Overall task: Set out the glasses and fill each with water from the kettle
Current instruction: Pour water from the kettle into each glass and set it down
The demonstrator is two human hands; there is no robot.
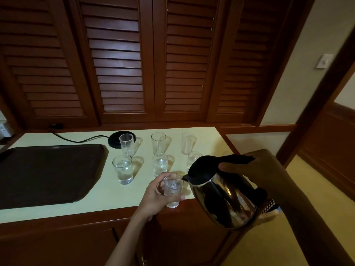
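My left hand (pixel 156 196) grips a short clear glass (pixel 172 191) over the counter's front edge. My right hand (pixel 257 167) holds the black handle of a steel kettle (pixel 224 200), tipped left with its spout at the glass rim; a thin stream of water enters the glass. On the pale counter (pixel 107 192) stand two short glasses holding water, one on the left (pixel 123 169) and one in the middle (pixel 160 164). A third short glass (pixel 194 157) is partly hidden behind the kettle. Three tall glasses (pixel 126 144) (pixel 158 144) (pixel 187 143) stand in the back row.
A dark tray (pixel 46 173) lies on the counter's left part. The black kettle base (pixel 115 140) with its cord (pixel 76 139) sits at the back. Louvred wooden doors (pixel 123 60) rise behind. The counter ends at the right, beside a yellow floor (pixel 269 250).
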